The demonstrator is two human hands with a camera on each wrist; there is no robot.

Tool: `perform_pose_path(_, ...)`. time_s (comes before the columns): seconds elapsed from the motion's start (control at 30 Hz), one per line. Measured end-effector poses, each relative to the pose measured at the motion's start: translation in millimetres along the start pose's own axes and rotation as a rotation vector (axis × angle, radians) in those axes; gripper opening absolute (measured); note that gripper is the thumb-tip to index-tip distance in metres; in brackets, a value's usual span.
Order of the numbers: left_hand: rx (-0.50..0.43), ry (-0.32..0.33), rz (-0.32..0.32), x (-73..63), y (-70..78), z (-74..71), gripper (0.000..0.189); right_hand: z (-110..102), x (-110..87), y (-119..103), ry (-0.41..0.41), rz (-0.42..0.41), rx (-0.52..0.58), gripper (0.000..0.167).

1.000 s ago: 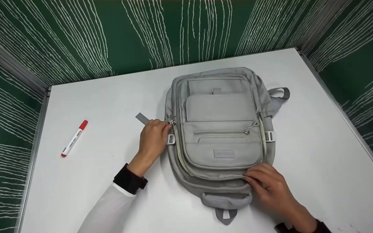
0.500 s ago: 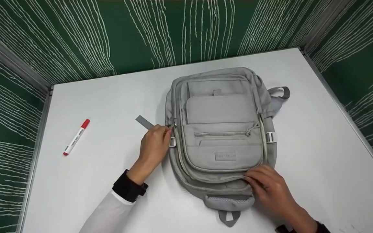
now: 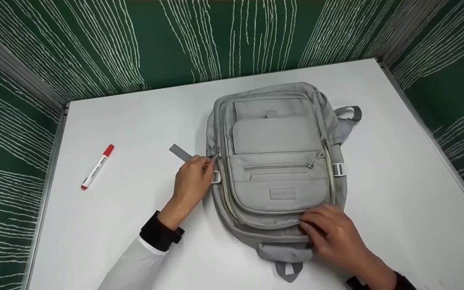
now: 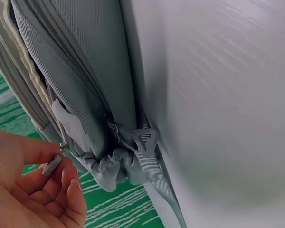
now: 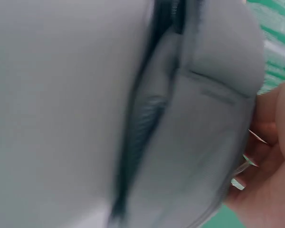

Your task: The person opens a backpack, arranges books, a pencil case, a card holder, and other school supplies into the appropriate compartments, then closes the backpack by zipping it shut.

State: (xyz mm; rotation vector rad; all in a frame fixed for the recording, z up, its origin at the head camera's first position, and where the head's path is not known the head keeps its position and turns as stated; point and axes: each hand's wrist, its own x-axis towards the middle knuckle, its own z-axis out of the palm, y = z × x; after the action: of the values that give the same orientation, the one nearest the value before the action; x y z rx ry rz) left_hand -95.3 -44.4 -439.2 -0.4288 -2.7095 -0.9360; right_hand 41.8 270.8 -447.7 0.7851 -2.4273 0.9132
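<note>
A grey backpack (image 3: 280, 135) lies front side up on the white table, its top handle toward me. At its left side my left hand (image 3: 193, 177) pinches a small grey zipper pull (image 4: 51, 165) between thumb and forefinger, its other fingers curled loosely. The zipped compartment gapes along both sides and the near end. There, at the right, my right hand (image 3: 334, 231) grips the edge of the front panel (image 3: 272, 222) between thumb and fingers. In the right wrist view, the bag partly hides those fingers.
A red-capped marker (image 3: 97, 167) lies on the white table (image 3: 135, 133) at the left. A grey strap end (image 3: 180, 152) sticks out past the left hand, and a strap loop (image 3: 353, 112) at the bag's right. Green, white-streaked walls (image 3: 199, 40) border the table.
My left hand has shifted slightly toward me with the zipper pull. My right fingers have slid a little left along the panel edge. The head view has shifted slightly.
</note>
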Motion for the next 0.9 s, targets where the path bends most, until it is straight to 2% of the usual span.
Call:
perform_pose_path(0.2,0.011,0.006,0.004,3.0,0.0,-0.1,0.014,10,31.7,-22,-0.081,-0.125,-0.104,0.019)
perform_pose_path(0.43,0.028,0.022,0.026,1.8,2.3,1.0,0.013,38,59.8,-34,-0.214,-0.164,-0.293,0.044)
perform_pose_path(0.53,0.036,0.024,0.029,-0.3,3.5,2.2,0.014,48,64.5,-34,-0.237,-0.182,-0.327,0.044)
perform_pose_path(0.67,0.051,0.032,0.038,-3.9,4.7,3.6,0.014,55,65.5,-32,-0.237,-0.225,-0.385,0.033)
perform_pose_path(0.9,0.063,0.065,0.059,-9.3,8.1,3.4,0.014,57,63.9,-30,-0.24,-0.248,-0.44,0.035)
